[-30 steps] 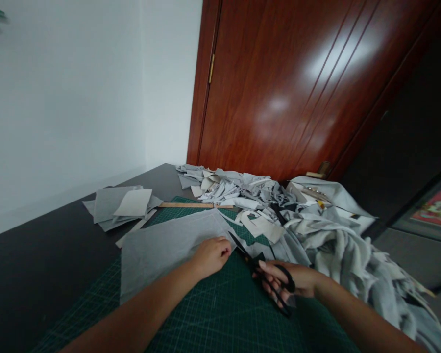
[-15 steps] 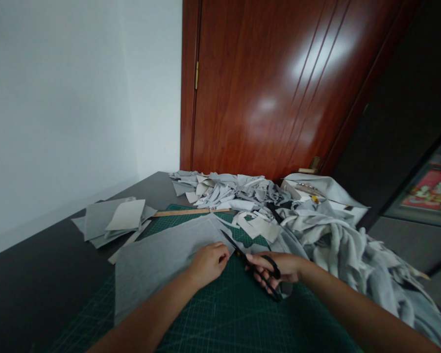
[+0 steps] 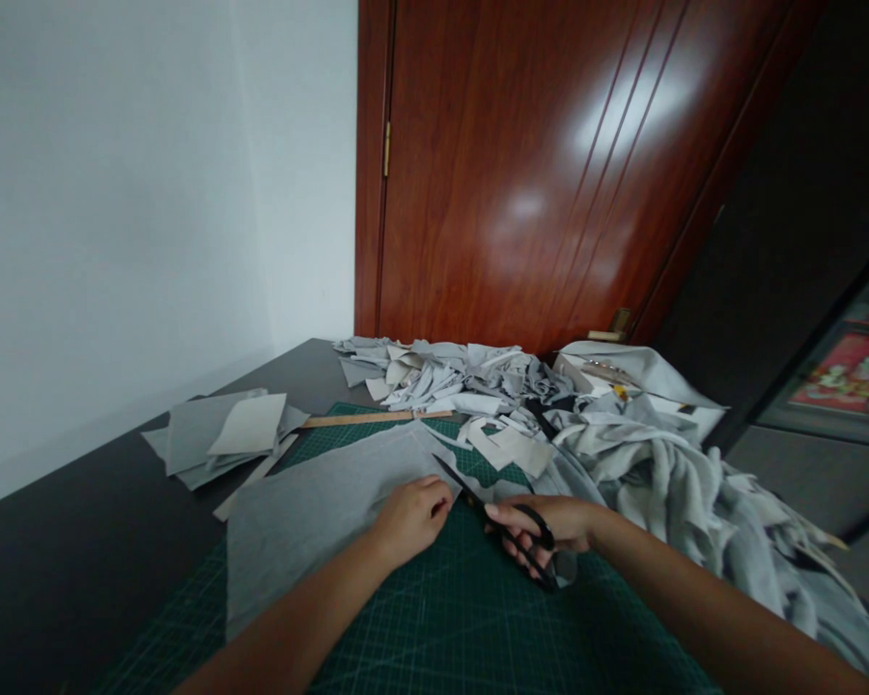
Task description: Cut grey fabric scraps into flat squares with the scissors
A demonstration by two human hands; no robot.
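A large grey fabric sheet (image 3: 311, 512) lies flat on the green cutting mat (image 3: 449, 627). My left hand (image 3: 409, 516) rests closed on the sheet's right edge, pinching the cloth. My right hand (image 3: 550, 529) has its fingers through the handles of black scissors (image 3: 503, 526). The blades point up and left along the sheet's right edge, right beside my left hand's fingertips.
A heap of grey fabric scraps (image 3: 463, 376) fills the back of the dark table (image 3: 65, 579), and a bigger grey pile (image 3: 687, 492) runs down the right. Cut grey squares (image 3: 224, 434) are stacked at the left. A wooden ruler (image 3: 377, 418) lies beyond the mat. A brown door (image 3: 550, 174) stands behind.
My right hand has carried the scissors up and left along the fabric edge, closer to my left hand. The view shifted slightly; the left hand stays on the cloth.
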